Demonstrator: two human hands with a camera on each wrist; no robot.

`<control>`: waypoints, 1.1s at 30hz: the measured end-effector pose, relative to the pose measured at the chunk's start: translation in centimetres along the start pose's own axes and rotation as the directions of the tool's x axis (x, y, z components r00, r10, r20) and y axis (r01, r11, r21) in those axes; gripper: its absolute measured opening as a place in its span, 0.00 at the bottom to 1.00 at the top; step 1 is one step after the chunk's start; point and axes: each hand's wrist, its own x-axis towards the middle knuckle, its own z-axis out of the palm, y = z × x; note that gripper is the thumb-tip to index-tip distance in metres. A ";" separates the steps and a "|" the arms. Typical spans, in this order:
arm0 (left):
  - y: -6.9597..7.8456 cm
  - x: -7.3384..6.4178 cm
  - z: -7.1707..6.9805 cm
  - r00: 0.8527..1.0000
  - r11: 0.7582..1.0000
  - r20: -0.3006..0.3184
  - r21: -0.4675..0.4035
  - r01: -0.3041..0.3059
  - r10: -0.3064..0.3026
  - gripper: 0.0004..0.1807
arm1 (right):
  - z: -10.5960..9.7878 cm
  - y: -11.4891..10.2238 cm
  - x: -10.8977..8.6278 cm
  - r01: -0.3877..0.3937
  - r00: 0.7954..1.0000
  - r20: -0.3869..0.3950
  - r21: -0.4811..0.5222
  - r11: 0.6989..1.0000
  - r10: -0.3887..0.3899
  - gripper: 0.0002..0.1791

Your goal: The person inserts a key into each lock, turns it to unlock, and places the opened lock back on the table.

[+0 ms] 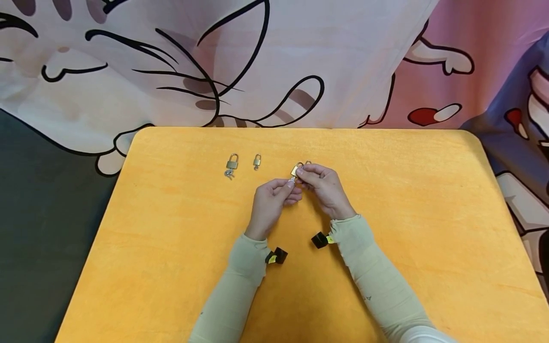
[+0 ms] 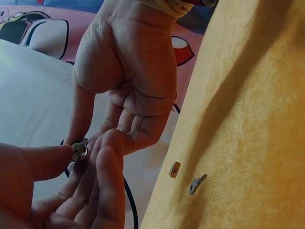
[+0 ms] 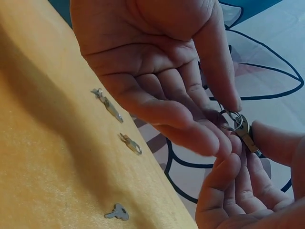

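Note:
In the head view, my right hand [image 1: 324, 189] pinches a small brass padlock [image 1: 294, 170] between thumb and fingers. Close against it, my left hand [image 1: 272, 202] pinches a key [image 1: 293, 179] at the padlock's lower end. A thin metal ring [image 3: 230, 120] shows at the left thumb tip in the right wrist view, touching or nearly touching the padlock [image 3: 247, 138]. How far the key sits in the lock cannot be told. Another padlock [image 1: 308, 162] is partly hidden behind my right fingers. A loose key [image 2: 198, 183] lies by that padlock [image 2: 175, 170] in the left wrist view.
Left of the hands on the yellow table [image 1: 171, 267] lie a larger brass padlock [image 1: 232, 164] with keys [image 1: 229, 174] and a smaller padlock [image 1: 257, 161] with a key at its base. A printed cloth [image 1: 343, 62] hangs behind the table's back edge.

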 end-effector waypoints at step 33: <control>0.4 -0.3 -0.4 0.997 0.991 -0.015 0.115 -0.073 0.075 0.11 | 0.0 0.4 0.1 -0.003 1.000 -0.005 -0.108 0.994 0.003 0.14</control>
